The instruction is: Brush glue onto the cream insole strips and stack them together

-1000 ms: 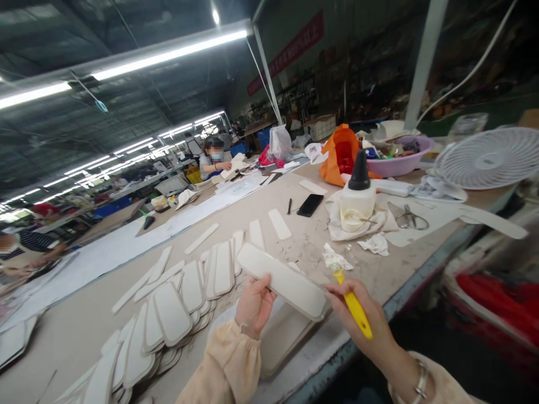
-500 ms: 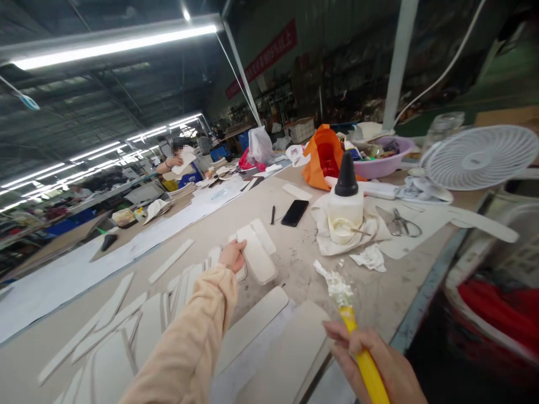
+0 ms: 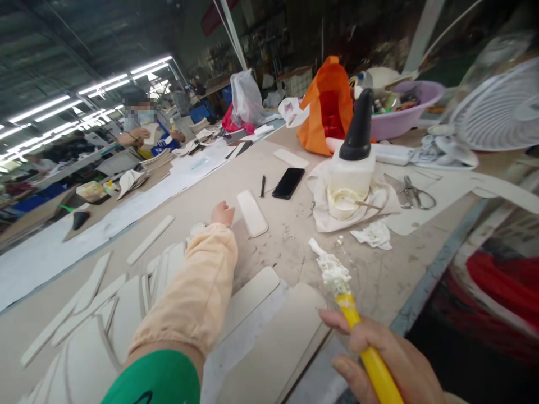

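Your right hand (image 3: 393,350), low at the right, is wrapped around the yellow handle of a brush (image 3: 374,367). Its fingertips jut out to the left of the handle, and the brush slants forward and left, its bristles (image 3: 336,275) caked with white paste. The brush head shows against the worn tabletop (image 3: 286,244); whether it touches the surface you cannot tell from this angle.

Your left hand (image 3: 222,215) holds nothing: the fingers are loosely bent and apart, pointing forward and to the right. They lie just beside a rounded white panel (image 3: 253,214), with a narrow gap between. That arm is stretched well out over the table, its peach sleeve cover (image 3: 196,286) running diagonally up from a green cuff (image 3: 158,379) at the bottom edge.

Beneath and to the left of the forearm, more panels (image 3: 130,306) lie overlapped in a spread pile. Between your two arms, one long panel (image 3: 255,292) rests next to a broader board (image 3: 290,325).

Beyond the white panel lie a slim dark tool (image 3: 263,186) and a black phone (image 3: 288,183). Farther right, a white bottle (image 3: 353,171) with a black cone top stands on a crumpled cloth (image 3: 385,196), near scissors (image 3: 415,193) and a wad of tissue (image 3: 374,235). Behind it are an orange bag (image 3: 322,115) and a purple basin (image 3: 396,123).
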The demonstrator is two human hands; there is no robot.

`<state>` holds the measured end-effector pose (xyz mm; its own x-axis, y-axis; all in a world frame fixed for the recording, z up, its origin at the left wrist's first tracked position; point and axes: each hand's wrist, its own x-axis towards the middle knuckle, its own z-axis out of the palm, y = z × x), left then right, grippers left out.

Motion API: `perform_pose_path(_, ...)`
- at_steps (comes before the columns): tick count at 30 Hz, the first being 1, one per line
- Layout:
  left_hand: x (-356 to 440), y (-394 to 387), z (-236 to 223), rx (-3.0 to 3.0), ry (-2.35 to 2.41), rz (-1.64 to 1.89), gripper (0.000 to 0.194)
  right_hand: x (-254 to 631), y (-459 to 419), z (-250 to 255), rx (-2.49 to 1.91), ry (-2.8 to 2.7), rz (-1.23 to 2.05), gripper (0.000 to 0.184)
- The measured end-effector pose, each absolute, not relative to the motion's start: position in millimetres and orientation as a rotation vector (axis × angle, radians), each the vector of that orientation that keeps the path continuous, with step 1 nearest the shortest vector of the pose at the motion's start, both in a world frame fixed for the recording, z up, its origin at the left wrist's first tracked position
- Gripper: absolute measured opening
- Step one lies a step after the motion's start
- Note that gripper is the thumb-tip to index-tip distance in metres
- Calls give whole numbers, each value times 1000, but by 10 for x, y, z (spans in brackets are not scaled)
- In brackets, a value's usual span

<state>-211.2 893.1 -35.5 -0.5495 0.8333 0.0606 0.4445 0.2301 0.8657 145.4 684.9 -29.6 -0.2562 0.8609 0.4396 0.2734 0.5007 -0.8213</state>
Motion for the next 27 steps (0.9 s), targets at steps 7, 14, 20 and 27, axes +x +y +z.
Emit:
perform_pose_path(7, -2012, 7094, -126, 1229, 2080, 1270, 17, 1514, 6778, -521, -912, -1845, 771, 19)
perform_pose_path(14, -1386, 5131, -416, 1566, 1933, 1275, 23, 1503, 6661, -534, -911, -1710, 1027, 24)
perform_pose_path(20, -1097, 4837, -612, 1436, 1936, 1356, 39, 1206, 6517, -492, -895, -1348, 1458, 33)
perform_pose_path(27, -1130, 4844, -660, 1668, 1952, 1326, 28, 830, 6260, -409, -821, -1506, 1661, 29)
